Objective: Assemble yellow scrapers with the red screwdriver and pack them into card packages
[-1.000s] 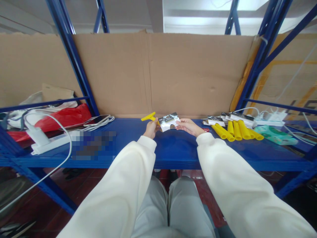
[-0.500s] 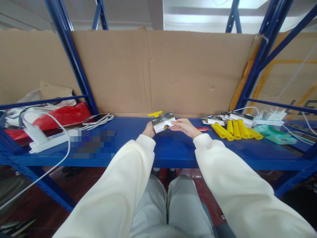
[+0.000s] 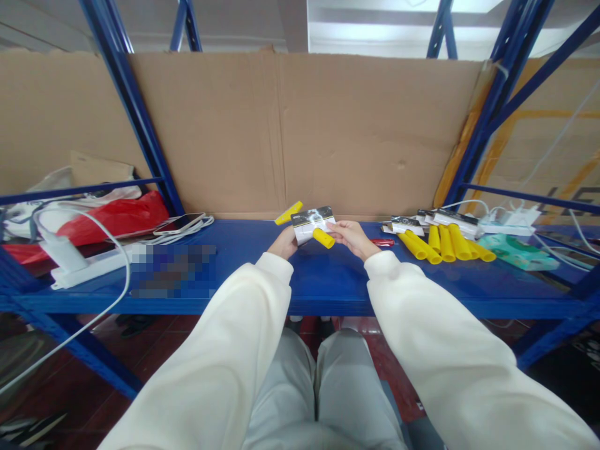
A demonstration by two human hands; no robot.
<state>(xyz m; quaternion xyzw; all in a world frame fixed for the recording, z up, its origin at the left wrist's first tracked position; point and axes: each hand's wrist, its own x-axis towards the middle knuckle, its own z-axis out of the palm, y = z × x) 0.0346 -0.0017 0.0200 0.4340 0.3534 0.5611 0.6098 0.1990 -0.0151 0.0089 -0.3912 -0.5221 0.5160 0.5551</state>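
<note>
A black-and-white printed cardboard packaging piece (image 3: 304, 232) is held up over the blue shelf between both hands. My left hand (image 3: 282, 244) closes on its left side, its fingers partly hidden behind it. At the right edge, the fingers of my right hand (image 3: 350, 237) pinch the card near a yellow tube (image 3: 324, 238). That tube sticks out at the card's lower front, slanting down to the right. Behind the card's upper left, another yellow piece (image 3: 289, 213) slants upward; whether my left hand touches it is hidden.
Several yellow tubes (image 3: 447, 244) lie at the right, before black-and-white packaging (image 3: 407, 225). A red tool (image 3: 383, 242) lies by my right hand. A green packet (image 3: 520, 252), a white power strip (image 3: 89, 270), cables and a red bag (image 3: 117, 217) flank the blue shelf (image 3: 262, 306).
The yellow tube at the card's front now protrudes, where only a sliver showed in its cut-out. The yellow piece behind has tilted and moved slightly left. The card has tipped, with both hands still holding it.
</note>
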